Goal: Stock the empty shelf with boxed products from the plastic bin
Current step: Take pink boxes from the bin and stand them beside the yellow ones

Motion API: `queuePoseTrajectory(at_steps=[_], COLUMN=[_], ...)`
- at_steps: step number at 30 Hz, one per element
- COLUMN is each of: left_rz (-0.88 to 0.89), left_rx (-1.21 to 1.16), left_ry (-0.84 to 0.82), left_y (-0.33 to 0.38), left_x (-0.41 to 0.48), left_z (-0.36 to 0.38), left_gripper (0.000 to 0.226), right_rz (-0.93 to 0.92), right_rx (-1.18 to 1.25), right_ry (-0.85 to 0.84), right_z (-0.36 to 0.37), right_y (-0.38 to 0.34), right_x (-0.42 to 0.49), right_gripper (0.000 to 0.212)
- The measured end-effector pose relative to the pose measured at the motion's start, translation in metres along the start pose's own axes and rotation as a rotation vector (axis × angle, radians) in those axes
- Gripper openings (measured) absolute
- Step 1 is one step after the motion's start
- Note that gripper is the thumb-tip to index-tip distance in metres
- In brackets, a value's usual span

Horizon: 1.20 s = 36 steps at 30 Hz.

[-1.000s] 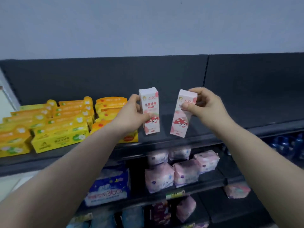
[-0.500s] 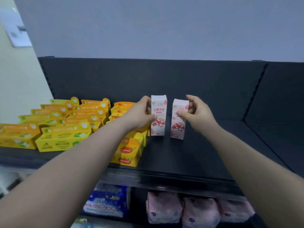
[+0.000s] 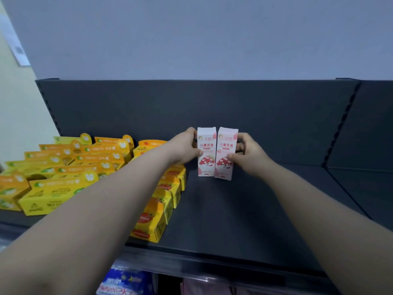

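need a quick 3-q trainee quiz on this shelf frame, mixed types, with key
1. True or false: the left pink box and the right pink box stand upright, side by side.
2. What sits to the left of them on the dark shelf? A) yellow boxes B) blue bottles C) glass jars
3. Fill in: the left hand and the right hand each grip ___ pink box.
Key: 1 true; 2 A; 3 one.
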<state>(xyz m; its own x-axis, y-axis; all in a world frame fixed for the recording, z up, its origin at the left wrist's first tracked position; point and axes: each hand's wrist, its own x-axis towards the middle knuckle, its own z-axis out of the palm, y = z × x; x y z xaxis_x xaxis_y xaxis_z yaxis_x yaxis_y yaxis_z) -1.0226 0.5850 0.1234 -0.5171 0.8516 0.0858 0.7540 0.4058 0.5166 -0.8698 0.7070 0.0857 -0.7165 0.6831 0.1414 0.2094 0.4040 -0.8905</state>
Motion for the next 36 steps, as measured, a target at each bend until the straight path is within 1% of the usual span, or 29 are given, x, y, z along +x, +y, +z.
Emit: queuePoseTrajectory(at_steps=[5, 7, 9, 12, 13, 15, 18, 21, 23, 25, 27, 30, 36], left_rz=[-0.025, -0.032, -0.033, -0.044, -0.044, -0.014, 0.133, 0.399, 0.554, 0.662, 0.756, 0.884, 1.107], left_rx=[-0.009, -0.019, -0.001, 0.073, 0.110, 0.203, 0.303, 0.297, 0.253, 0.212, 0.163, 0.108, -0.016], left_ry=[-0.003, -0.015, -0.023, 0.011, 0.040, 0.112, 0.225, 0.307, 0.320, 0.298, 0.263, 0.189, 0.006], left_y=[0.002, 0.002, 0.002, 0.002, 0.002, 0.001, 0.000, 0.003, 0.006, 0.008, 0.010, 0.016, 0.052], left_x=[0.015, 0.016, 0.014, 0.006, 0.001, -0.011, -0.034, -0.063, -0.086, -0.111, -0.136, -0.178, -0.276], left_z=[0.005, 0.006, 0.006, 0.006, 0.005, 0.001, -0.005, -0.002, 0.005, 0.016, 0.030, 0.052, 0.100], left_gripper=[0.051, 0.055, 0.067, 0.088, 0.090, 0.090, 0.084, 0.075, 0.072, 0.072, 0.073, 0.073, 0.075], right_rz=[0.001, 0.012, 0.031, 0.075, 0.093, 0.110, 0.073, -0.011, -0.062, -0.072, -0.030, 0.078, 0.370], right_rx=[0.010, 0.004, 0.000, -0.019, -0.040, -0.093, -0.189, -0.331, -0.441, -0.557, -0.663, -0.809, -1.018], right_ry=[-0.019, -0.027, -0.034, 0.000, 0.020, 0.068, 0.151, 0.277, 0.372, 0.443, 0.490, 0.570, 0.741], right_z=[-0.002, -0.002, 0.000, 0.002, 0.003, 0.005, 0.008, 0.011, 0.014, 0.020, 0.029, 0.045, 0.069], right_y=[0.004, 0.006, 0.008, 0.011, 0.011, 0.007, -0.002, -0.016, -0.024, -0.029, -0.033, -0.039, -0.055], right_x=[0.003, 0.002, -0.001, -0.007, -0.012, -0.023, -0.054, -0.096, -0.129, -0.165, -0.204, -0.270, -0.427], right_gripper=[0.042, 0.046, 0.056, 0.081, 0.086, 0.089, 0.084, 0.074, 0.069, 0.065, 0.063, 0.063, 0.066])
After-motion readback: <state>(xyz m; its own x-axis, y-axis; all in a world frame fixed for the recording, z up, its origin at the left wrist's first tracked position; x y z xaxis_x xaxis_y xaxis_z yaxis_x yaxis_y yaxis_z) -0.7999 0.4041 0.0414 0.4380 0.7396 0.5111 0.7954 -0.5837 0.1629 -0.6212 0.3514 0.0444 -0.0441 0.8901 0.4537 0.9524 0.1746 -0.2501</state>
